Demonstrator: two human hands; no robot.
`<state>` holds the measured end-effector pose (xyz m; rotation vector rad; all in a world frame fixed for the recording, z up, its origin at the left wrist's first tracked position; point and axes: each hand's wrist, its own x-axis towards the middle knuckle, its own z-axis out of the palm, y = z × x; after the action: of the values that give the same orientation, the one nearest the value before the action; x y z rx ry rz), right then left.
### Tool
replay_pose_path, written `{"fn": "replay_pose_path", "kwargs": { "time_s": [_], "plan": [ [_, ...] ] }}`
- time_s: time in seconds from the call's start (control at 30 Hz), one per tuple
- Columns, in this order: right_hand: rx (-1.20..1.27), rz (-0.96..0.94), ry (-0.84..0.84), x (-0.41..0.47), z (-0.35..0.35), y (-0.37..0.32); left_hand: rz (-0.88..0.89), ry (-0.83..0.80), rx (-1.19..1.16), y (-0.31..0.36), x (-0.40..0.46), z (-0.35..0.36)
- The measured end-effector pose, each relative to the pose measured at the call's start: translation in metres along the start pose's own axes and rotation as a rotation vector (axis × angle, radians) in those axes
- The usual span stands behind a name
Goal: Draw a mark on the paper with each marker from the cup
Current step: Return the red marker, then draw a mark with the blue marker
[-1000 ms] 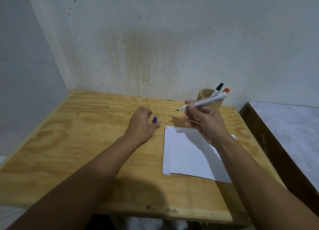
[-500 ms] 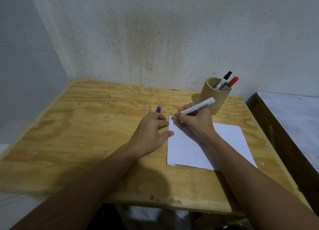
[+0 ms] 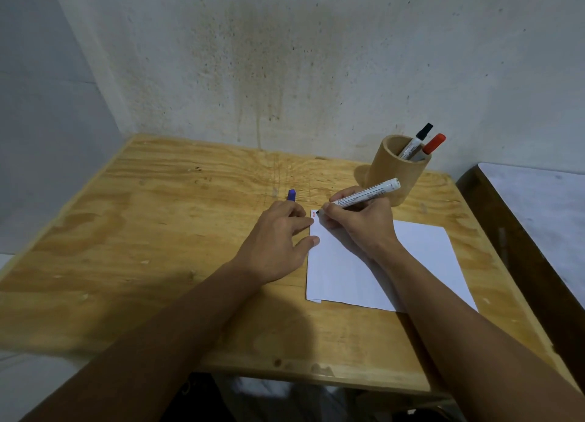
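A white sheet of paper (image 3: 411, 263) lies on the wooden table (image 3: 158, 231). My right hand (image 3: 357, 222) grips an uncapped white marker (image 3: 367, 195), its dark tip touching the paper's far left corner beside a small red mark (image 3: 314, 213). My left hand (image 3: 278, 241) rests on the table with fingertips on the paper's left edge and holds a blue cap (image 3: 291, 195) that sticks out past the fingers. A wooden cup (image 3: 392, 174) behind my right hand holds a black-capped marker (image 3: 418, 139) and a red-capped marker (image 3: 432, 146).
The table stands in a corner against a stained wall (image 3: 285, 57). A second, dark-edged table with a pale top (image 3: 538, 219) stands to the right, with a narrow gap between them.
My right hand came down from in front of the cup and set the marker tip on the paper's corner. My left hand slid right onto the paper's edge.
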<state>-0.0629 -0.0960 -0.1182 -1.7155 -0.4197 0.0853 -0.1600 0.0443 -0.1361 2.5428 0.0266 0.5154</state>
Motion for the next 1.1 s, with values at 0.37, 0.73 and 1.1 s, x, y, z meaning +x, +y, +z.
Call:
{"fn": "replay_pose_path", "kwargs": {
  "time_s": [0.37,0.73,1.1],
  "plan": [
    [-0.025,-0.014,-0.01,0.003,-0.001,0.007,-0.009,-0.006,0.009,0.0,0.001,0.002],
    [-0.071,-0.045,-0.048,0.003,-0.001,0.008,-0.024,-0.011,0.008,0.001,0.0,0.002],
    [0.161,0.02,0.023,0.001,-0.005,0.0,-0.094,0.073,-0.137,0.004,0.005,-0.004]
  ]
}}
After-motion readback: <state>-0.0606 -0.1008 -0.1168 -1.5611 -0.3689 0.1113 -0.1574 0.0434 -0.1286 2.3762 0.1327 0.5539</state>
